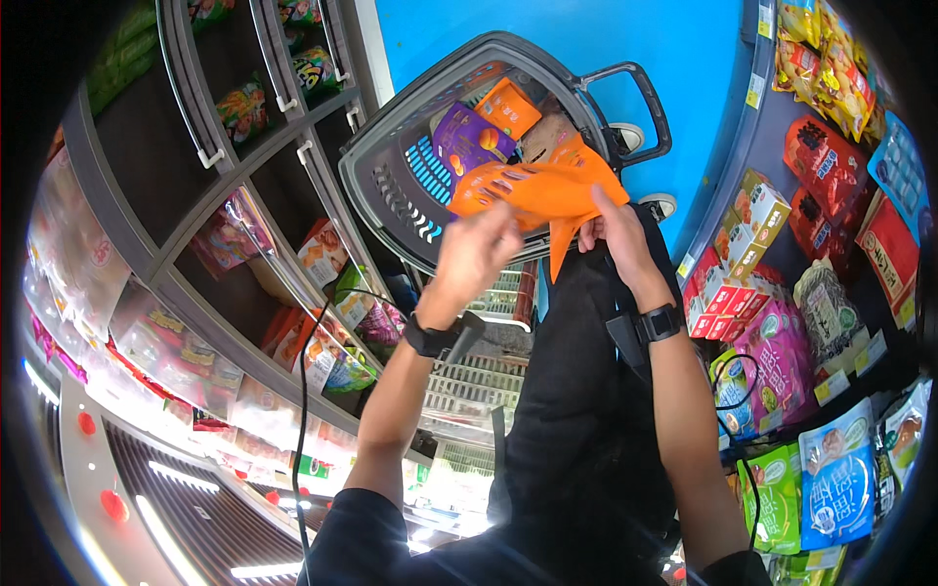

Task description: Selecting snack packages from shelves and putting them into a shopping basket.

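Observation:
An orange plastic bag (538, 192) with printed pictures is stretched between my hands above a grey shopping basket (381, 183). My right hand (621, 233) grips the bag's right side, where a pointed flap hangs down. Blurred by motion, my left hand (480, 249) is curled at the bag's lower left edge; its fingertips are hidden. Inside the basket lie a purple snack pouch (473, 139), an orange packet (508, 110) and a brownish package (548, 138), partly covered by the bag. The basket's dark handle (652, 110) sticks out to the right.
Freezer cabinets (256, 168) with white door handles run along the left. Shelves on the right carry red-and-white boxes (725, 300), a blue pouch (837, 476) and several other snack bags. The floor (557, 29) is bright blue. Dark cables (302, 410) hang beside both arms.

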`<state>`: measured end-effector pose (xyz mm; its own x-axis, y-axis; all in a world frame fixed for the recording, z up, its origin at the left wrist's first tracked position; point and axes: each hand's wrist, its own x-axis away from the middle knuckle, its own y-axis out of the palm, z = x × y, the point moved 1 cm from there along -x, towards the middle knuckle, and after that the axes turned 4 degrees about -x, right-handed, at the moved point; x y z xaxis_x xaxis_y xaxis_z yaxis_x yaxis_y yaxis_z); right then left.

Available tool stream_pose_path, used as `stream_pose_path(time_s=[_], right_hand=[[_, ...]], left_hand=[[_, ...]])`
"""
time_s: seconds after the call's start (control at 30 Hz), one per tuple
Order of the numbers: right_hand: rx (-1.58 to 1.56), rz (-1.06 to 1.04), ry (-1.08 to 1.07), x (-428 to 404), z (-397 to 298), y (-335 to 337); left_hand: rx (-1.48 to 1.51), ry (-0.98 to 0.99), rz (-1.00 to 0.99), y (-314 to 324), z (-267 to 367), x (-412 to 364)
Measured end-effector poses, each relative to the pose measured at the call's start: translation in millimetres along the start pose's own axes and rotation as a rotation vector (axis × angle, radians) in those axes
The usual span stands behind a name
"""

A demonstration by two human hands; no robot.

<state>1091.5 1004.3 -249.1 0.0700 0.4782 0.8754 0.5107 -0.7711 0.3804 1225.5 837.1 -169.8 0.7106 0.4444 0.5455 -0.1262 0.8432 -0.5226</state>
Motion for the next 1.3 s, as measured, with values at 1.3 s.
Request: stream_pose_path(time_s=[1.3], right_hand=[[0.108, 0.101, -0.146, -23, 20, -37]], left_hand=[[0.337, -0.426, 0.1, 110, -132, -148]])
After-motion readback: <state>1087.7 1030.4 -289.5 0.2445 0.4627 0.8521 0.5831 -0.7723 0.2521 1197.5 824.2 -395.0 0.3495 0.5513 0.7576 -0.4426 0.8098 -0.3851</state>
